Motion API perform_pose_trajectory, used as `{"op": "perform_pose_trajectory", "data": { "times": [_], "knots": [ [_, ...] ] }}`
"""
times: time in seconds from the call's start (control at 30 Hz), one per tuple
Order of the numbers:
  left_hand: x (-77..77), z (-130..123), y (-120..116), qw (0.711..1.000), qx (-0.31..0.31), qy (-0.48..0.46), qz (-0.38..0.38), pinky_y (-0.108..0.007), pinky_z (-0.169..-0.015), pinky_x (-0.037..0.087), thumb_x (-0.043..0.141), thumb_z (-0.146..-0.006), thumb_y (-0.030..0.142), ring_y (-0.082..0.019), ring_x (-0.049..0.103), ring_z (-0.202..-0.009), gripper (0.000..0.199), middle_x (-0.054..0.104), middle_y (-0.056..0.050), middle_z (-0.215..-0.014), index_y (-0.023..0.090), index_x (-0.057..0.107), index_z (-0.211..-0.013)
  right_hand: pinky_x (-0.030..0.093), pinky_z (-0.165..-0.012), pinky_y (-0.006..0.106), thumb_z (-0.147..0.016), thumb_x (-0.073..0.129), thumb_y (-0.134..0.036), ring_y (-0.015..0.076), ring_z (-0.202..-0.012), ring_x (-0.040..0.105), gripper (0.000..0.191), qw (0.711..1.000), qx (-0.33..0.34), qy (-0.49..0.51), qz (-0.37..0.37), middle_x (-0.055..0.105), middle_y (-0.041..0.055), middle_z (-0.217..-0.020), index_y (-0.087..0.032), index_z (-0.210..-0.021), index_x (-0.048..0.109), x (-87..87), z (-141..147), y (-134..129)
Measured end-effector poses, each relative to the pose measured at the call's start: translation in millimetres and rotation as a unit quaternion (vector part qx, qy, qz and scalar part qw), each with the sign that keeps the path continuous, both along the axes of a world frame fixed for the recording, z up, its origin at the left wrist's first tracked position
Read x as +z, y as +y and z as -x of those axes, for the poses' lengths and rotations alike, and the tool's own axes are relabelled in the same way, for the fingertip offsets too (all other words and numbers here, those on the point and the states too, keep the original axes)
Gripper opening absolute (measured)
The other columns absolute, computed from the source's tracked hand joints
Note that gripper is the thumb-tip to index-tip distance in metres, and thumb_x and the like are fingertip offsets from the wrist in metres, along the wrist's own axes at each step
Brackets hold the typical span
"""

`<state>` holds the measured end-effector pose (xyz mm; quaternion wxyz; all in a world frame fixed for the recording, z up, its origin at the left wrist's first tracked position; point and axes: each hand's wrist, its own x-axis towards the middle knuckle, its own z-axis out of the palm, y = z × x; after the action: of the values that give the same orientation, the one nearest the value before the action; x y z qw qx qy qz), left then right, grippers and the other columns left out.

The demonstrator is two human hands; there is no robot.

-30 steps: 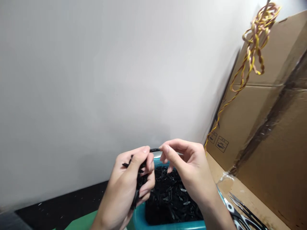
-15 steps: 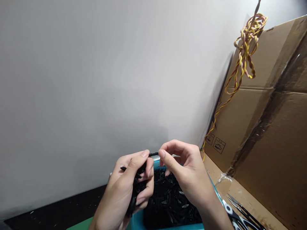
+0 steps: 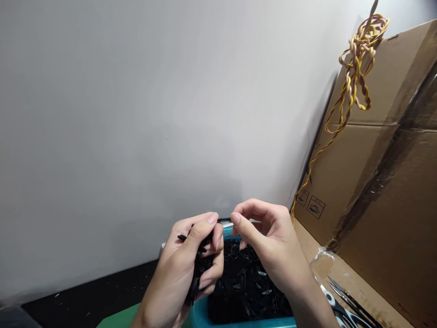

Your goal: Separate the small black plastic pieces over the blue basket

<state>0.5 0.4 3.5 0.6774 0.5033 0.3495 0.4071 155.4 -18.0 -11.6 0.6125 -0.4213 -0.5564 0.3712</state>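
A thin black plastic piece (image 3: pixel 224 219) spans the gap between my hands, its ends pinched by the thumb and finger of each. My left hand (image 3: pixel 191 255) is closed, with a clump of small black pieces (image 3: pixel 202 269) in its palm under curled fingers. Thumb and forefinger of my right hand (image 3: pixel 269 232) meet on the piece's other end, and its remaining fingers curl loosely. Below both hands stands a teal basket (image 3: pixel 201 314) holding a heap of small black pieces (image 3: pixel 246 291). The exact kind of these pieces is too small to tell.
On the right, scissors (image 3: pixel 344 314) and pointed snips (image 3: pixel 348 296) lie beside the basket. A large taped cardboard box (image 3: pixel 368 182) stands behind them, with twisted yellow-brown wire (image 3: pixel 358 64) hanging before it. A green mat (image 3: pixel 119 316) lies at lower left, and a pale wall (image 3: pixel 136 114) rises behind.
The view has shifted slightly, so the hands and surroundings appear a little further right. Both hands keep their pinch on the thin black piece.
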Motion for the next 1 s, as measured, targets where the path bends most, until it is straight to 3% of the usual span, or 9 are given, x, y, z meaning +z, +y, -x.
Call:
{"op": "perform_pose_trajectory", "data": {
  "times": [0.27, 0.6, 1.0],
  "knots": [
    [-3.1, 2.8, 3.2, 1.0, -0.019, -0.001, 0.002, -0.016, -0.035, 0.017, 0.066, -0.094, 0.058, -0.005, 0.016, -0.038, 0.05, 0.034, 0.008, -0.046, 0.021, 0.048, -0.066, 0.049, -0.065, 0.027, -0.098, 0.073, -0.03, 0.0124, -0.067, 0.06, 0.015, 1.0, 0.015, 0.013, -0.003, 0.071, -0.0015, -0.078, -0.021, -0.088, 0.079, -0.1, -0.9, 0.5],
    [3.0, -2.6, -3.6, 0.999, 0.042, 0.015, -0.022, -0.014, -0.037, 0.019, 0.066, -0.094, 0.052, -0.004, 0.016, -0.041, 0.046, 0.031, 0.009, -0.049, 0.021, 0.046, -0.068, 0.05, -0.065, 0.027, -0.095, 0.076, -0.028, 0.0135, -0.072, 0.063, 0.01, 1.0, 0.011, 0.01, 0.002, 0.073, -0.0006, -0.082, -0.021, -0.088, 0.079, -0.4, -1.8, 0.3],
    [-1.1, -0.6, 0.9, 1.0, 0.016, 0.003, -0.022, -0.013, -0.035, 0.02, 0.067, -0.095, 0.053, -0.003, 0.021, -0.04, 0.048, 0.031, 0.009, -0.053, 0.02, 0.047, -0.068, 0.051, -0.062, 0.028, -0.095, 0.077, -0.029, 0.0146, -0.071, 0.064, 0.011, 1.0, -0.001, 0.029, -0.003, 0.074, 0.0006, -0.081, -0.021, -0.096, 0.083, -1.2, -0.1, 1.3]
  ]
}}
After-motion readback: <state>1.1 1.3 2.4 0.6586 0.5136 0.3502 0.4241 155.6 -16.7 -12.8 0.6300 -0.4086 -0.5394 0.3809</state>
